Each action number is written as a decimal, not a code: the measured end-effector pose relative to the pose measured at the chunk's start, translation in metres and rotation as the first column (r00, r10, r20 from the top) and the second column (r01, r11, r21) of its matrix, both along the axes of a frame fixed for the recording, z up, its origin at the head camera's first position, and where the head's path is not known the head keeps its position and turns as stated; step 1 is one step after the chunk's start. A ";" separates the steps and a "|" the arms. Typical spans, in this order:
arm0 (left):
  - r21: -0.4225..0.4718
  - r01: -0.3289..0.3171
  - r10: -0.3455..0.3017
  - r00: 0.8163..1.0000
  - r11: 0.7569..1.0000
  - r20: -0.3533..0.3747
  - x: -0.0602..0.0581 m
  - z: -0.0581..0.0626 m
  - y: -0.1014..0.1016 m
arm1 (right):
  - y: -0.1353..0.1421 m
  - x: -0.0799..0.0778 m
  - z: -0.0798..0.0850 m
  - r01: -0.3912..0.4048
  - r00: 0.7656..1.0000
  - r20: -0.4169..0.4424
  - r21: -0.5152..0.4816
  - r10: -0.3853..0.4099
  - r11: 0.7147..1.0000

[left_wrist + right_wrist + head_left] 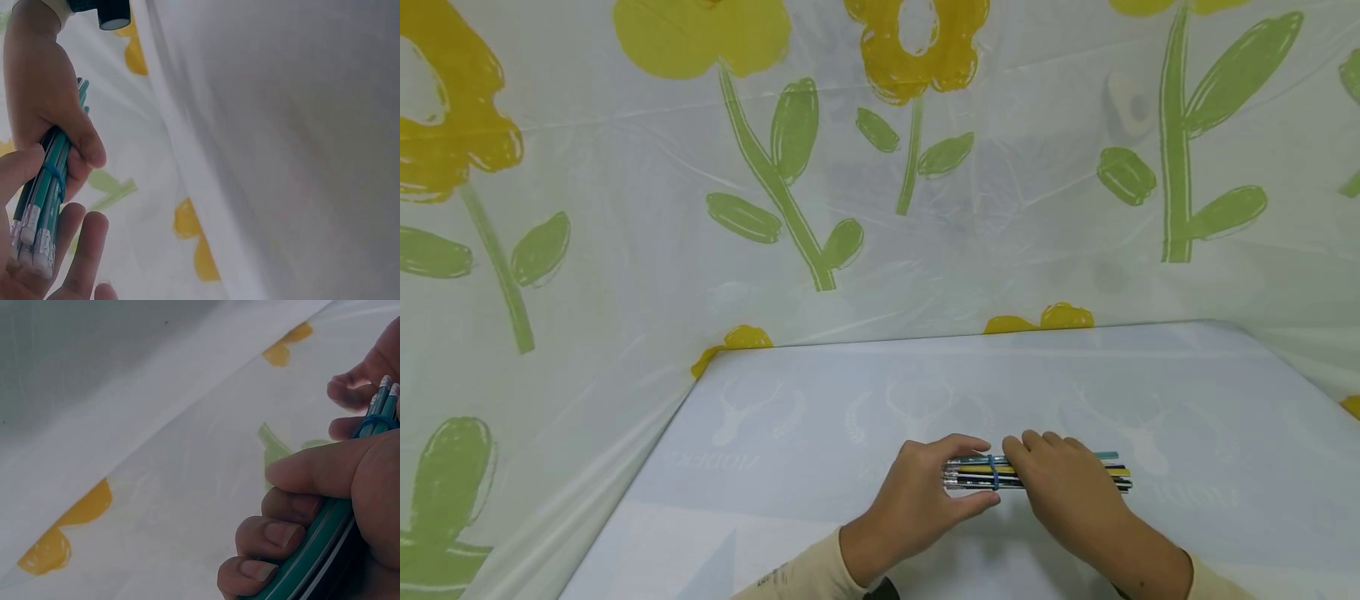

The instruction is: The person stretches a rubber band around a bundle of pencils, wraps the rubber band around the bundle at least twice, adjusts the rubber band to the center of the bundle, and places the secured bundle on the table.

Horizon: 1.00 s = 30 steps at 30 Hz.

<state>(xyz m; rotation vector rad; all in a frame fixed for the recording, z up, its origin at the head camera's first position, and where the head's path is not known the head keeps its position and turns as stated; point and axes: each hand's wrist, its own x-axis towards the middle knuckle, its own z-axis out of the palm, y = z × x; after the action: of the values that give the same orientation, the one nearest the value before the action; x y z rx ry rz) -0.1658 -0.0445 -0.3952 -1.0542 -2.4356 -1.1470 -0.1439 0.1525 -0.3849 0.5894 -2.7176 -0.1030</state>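
A bundle of pencils [967, 473] lies sideways between the hands, just over the white tabletop. A blue rubber band [994, 472] circles it near the eraser ends [39, 250]. My right hand [1070, 486] grips the bundle around its middle, fingers curled over it; the right wrist view shows green and dark pencils [325, 540] inside that grip. Around the eraser ends, my left hand [912, 507] has its thumb and fingers spread, with the thumb beside the band. Whether the left thumb presses on the pencils I cannot tell. The far pencil ends stick out past the right hand.
A white table [820, 392] with faint printed deer heads spreads beneath the hands. Behind it hangs a pale sheet [647, 192] with yellow flowers and green leaves, meeting the table's back and side edges.
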 end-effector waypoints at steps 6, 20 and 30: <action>-0.004 0.002 -0.001 1.000 1.000 0.025 -0.002 0.000 0.000 | 0.003 -0.001 0.001 0.010 1.000 0.015 0.004 -0.010 1.000; 0.031 0.062 -0.063 0.997 0.998 0.042 -0.002 -0.001 0.001 | -0.001 0.003 0.003 0.022 0.997 0.079 0.018 -0.024 1.000; 0.034 0.097 -0.096 0.995 0.995 -0.007 -0.002 -0.001 0.001 | -0.001 0.004 0.002 0.012 0.997 0.077 0.029 -0.014 1.000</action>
<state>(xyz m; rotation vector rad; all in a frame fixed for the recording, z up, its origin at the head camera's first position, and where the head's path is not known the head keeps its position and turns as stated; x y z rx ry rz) -0.1675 -0.0436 -0.3963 -1.1744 -2.3757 -1.2097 -0.1398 0.1515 -0.3826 0.5949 -2.7991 -0.1246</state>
